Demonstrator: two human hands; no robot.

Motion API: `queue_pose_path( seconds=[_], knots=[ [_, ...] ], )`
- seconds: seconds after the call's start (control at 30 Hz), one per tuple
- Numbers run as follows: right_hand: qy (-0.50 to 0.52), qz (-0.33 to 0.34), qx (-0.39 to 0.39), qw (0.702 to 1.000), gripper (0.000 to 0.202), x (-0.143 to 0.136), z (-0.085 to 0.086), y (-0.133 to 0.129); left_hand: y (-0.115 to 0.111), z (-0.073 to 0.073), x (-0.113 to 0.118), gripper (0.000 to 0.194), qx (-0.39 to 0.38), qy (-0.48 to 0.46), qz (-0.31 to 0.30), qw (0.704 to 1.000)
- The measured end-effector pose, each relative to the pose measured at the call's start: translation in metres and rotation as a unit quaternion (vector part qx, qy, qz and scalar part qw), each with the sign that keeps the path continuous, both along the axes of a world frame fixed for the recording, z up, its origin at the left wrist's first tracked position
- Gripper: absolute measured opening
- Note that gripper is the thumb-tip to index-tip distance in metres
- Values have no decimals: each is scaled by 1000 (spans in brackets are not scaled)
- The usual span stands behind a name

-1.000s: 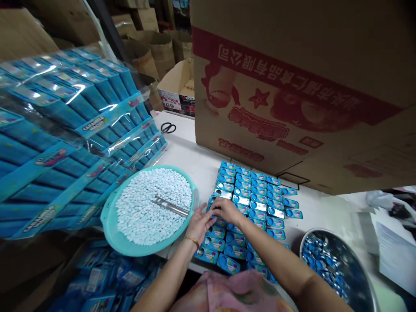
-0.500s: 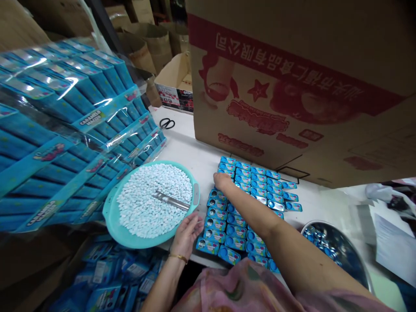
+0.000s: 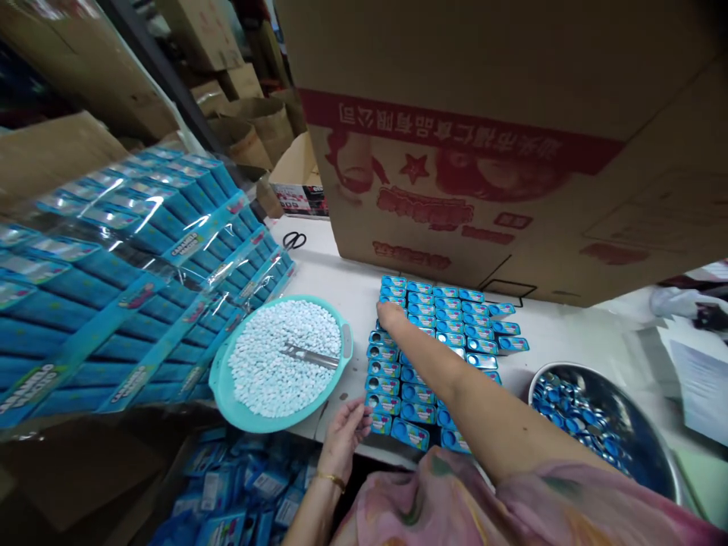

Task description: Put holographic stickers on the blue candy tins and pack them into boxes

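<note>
Nearest me, my left hand (image 3: 346, 425) curls loosely beside the near tins (image 3: 409, 432); I can't tell whether it pinches anything. The tins sit in close columns on the counter (image 3: 324, 265), between the teal bowl (image 3: 239, 417) and the steel bowl (image 3: 642, 447); a nudge could push the front ones off the edge. My right forearm (image 3: 455, 371) crosses the rows, so dipping it might skew them. Farther off, my right hand (image 3: 390, 312) hides its own fingers at the left column, grip unreadable; working blind there could knock a neighbour.
</note>
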State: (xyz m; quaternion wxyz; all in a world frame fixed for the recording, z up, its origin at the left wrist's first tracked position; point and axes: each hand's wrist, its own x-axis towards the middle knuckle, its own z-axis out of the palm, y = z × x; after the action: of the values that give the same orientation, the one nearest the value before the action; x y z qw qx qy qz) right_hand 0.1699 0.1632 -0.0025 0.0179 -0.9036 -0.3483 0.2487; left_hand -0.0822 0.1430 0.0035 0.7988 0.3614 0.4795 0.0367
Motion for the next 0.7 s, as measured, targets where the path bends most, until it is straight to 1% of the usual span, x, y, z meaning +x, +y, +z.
queue_pose_path(
  seconds=[0.07,0.1,0.13,0.17,0.2,0.23,0.27,0.3,0.33,0.37,0.4,0.43,0.47,0.5,0.53,0.57,0.63,0.7],
  knots=[
    [-9,-12,33,999,41,-3,4,-13,-4,-2,-1,37,3,-1,-16,1000],
    [-16,-16,60,998,37,-5,6,-27,-5,-3,-2,37,4,-2,-25,1000],
    [-27,-22,99,995,32,-7,7,-47,-5,-4,-3,37,5,-3,-33,999],
    [-42,-30,132,990,29,-9,7,-74,-4,-5,-5,37,6,-3,-38,999],
    [-79,-59,225,969,26,-11,6,-109,-3,-6,-8,38,6,0,-39,999],
    [-121,-97,300,941,26,-14,3,-150,0,-8,-11,38,6,6,-37,999],
    [-169,-152,344,911,28,-19,-1,-197,2,-10,-14,38,4,13,-34,999],
    [-209,-219,351,886,33,-24,-7,-246,4,-12,-17,38,2,21,-31,999],
    [-241,-302,325,863,38,-31,-14,-296,6,-13,-19,37,0,29,-29,999],
    [-253,-388,263,846,45,-39,-23,-343,7,-15,-21,36,0,36,-27,999],
    [-237,-464,179,834,53,-48,-31,-383,7,-15,-21,35,0,41,-29,999],
    [-190,-529,91,822,65,-56,-40,-416,6,-15,-19,34,1,43,-33,999],
    [-115,-574,19,810,76,-63,-49,-439,5,-14,-16,32,1,42,-39,998],
    [-50,-593,-27,803,84,-69,-56,-453,3,-12,-12,31,2,39,-47,998],
    [-17,-601,-54,797,89,-73,-63,-458,0,-9,-7,30,3,35,-56,998],
    [7,-603,-70,795,91,-76,-68,-457,-4,-6,0,29,4,31,-66,997],
    [6,-592,-76,802,84,-75,-75,-446,-11,1,13,27,8,23,-86,996],
    [-17,-566,-62,822,70,-72,-79,-436,-18,6,25,26,10,14,-105,994]
  ],
)
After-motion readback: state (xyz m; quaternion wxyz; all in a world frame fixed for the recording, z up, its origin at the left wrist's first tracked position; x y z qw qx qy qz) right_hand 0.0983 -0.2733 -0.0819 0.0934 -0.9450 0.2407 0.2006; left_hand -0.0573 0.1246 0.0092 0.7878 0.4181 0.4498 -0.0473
